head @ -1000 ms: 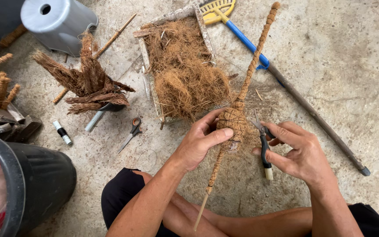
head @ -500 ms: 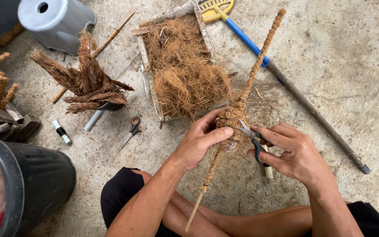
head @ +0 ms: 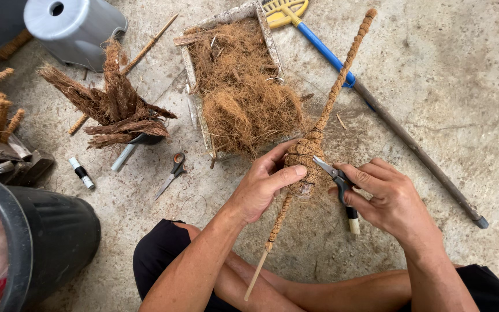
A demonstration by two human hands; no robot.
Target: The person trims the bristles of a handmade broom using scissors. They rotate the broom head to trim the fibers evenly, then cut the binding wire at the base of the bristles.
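- Fibre-wrapped stick (head: pixel 310 151): slants across floor in front of me, btwn both hands.
- My L hand (head: pixel 261 188): closed round stick's bulged wrap.
- My R hand (head: pixel 389 199): grips scissors (head: pixel 335 174), tips touching wrap.
- Tray of loose fibre (head: pixel 194 86): just behind.

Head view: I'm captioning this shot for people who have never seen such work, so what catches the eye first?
At centre, the left hand grips a fibre-wrapped stick at its thick bulge, while the right hand brings small scissors to it. Just behind lies a tray of loose brown fibre.
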